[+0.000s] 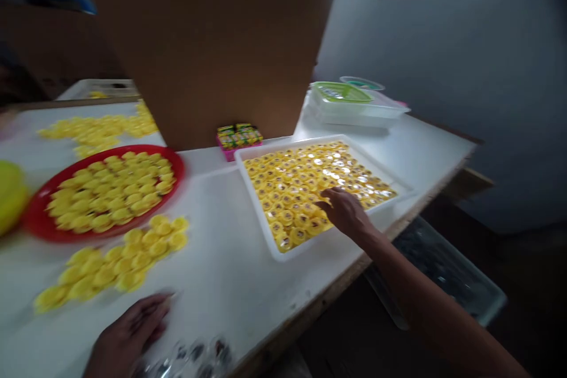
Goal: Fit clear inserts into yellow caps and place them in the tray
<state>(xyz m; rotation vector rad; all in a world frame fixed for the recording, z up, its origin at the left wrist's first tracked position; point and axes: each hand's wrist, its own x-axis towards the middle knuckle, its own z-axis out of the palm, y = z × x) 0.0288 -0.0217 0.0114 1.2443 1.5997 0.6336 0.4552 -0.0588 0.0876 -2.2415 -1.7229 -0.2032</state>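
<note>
My right hand [345,212] reaches over a white plastic tray [252,212], its fingertips on the packed round yellow caps [310,177] inside. Their tops show dark centres and glossy shine. My left hand [126,336] rests at the near edge of the white table [221,283], blurred, and whatever its fingertips touch is unclear. Clear plastic pieces [186,359] lie just to its right. A loose group of yellow caps [119,263] lies beyond it, next to a round red tray [44,218] filled with more caps.
A tall cardboard sheet [199,41] stands upright behind the tray. A pink holder of small packets [239,139] and stacked white tubs [349,107] stand along the back. More caps [97,130] lie far left, beside a yellow bowl [11,198]. A dark crate [438,266] sits below the table edge.
</note>
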